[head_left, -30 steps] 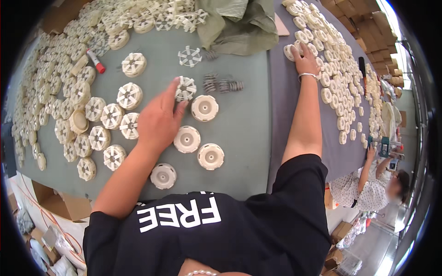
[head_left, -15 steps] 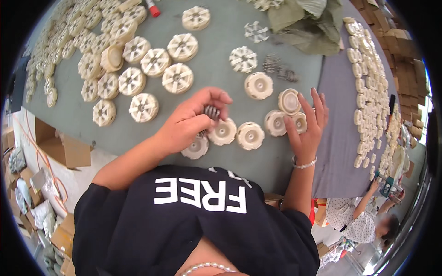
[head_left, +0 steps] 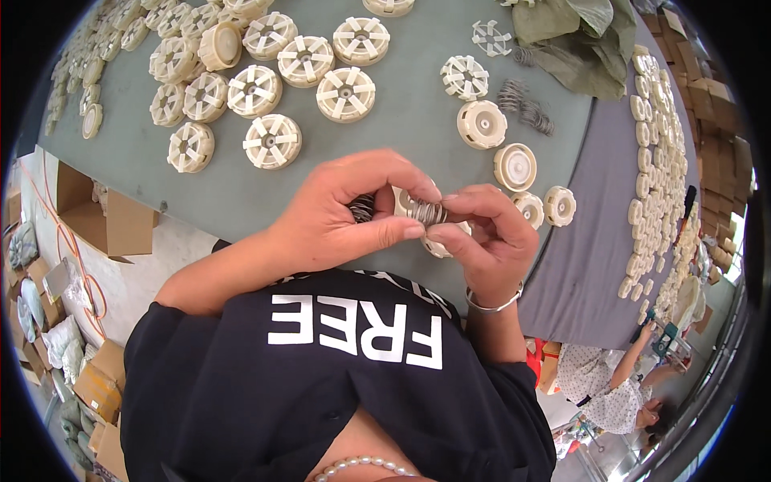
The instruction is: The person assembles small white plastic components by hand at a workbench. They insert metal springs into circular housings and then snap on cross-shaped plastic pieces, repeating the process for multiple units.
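Both hands meet low over the table, close to my chest. My left hand [head_left: 337,210] is closed, with a dark coil spring [head_left: 362,209] tucked inside its curled fingers. Between its fingertips and those of my right hand [head_left: 491,234] is a metal coil spring [head_left: 427,211], which both pinch. A round cream plastic cap [head_left: 438,247] lies beneath them, partly covered by my fingers. Right of my right hand are two small round cream parts [head_left: 560,206]. Above these sit a larger cream cap [head_left: 515,166] and another cap [head_left: 482,124].
Several cream wheel-like parts with white spokes [head_left: 273,141] spread over the table's left side. Loose springs [head_left: 536,117] lie near a spoked white insert [head_left: 464,78] and a green cloth bag [head_left: 574,40]. Rows of cream parts [head_left: 647,169] cover a grey cloth; beyond it is another person [head_left: 602,381].
My right hand has left the caps on the right and moved left to meet my left hand. Its fingertips now grip the spring. My view has shifted slightly.
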Available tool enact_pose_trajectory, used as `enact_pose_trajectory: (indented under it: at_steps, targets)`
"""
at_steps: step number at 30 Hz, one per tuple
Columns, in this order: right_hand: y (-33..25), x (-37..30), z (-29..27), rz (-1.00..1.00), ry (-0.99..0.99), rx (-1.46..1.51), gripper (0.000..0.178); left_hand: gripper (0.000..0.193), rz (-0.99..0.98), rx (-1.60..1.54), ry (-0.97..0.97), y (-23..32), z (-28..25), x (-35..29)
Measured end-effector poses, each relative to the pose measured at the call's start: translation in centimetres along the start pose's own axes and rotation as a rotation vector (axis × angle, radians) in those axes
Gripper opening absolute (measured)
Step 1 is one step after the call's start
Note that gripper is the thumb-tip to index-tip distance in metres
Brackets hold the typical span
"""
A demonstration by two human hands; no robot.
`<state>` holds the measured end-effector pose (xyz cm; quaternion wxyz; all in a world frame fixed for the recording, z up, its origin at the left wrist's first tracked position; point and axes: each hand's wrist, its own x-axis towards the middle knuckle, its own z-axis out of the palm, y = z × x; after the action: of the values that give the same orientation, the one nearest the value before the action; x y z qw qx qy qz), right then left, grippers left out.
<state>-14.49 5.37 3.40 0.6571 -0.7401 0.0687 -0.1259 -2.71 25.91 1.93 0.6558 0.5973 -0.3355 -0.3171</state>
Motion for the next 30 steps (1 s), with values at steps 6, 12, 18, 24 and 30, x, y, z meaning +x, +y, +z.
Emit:
enact_pose_trajectory:
  at_steps: [6,12,18,24,30]
  targets:
    - [0.3,0.3,0.2,-0.269,-0.025,-0.134,0.029,0.026,-0.295,-0.283,0.041,0.1,0.2,0.3]
    - [-0.6,1.0,-0.6,-0.816,-0.219,-0.602,0.027,0.028,-0.769,-0.489,0.027,1.1,0.4,0.9]
    - [1.5,1.2,-1.3,-0.078,0.241,-0.155,0.031,0.025,-0.472,-0.404,0.146,1.7,-1.3,0.3]
    - [2.9,1.1,0.1,-0.353,-0.138,-0.657,0.022,0.03,-0.242,0.144,0.154,0.4,-2.0,-2.6]
    - [1.1,1.5,0.2,-0.378,-0.158,-0.799,0.024,0.032,-0.213,0.366,0.147,1.0,-1.7,-3.4]
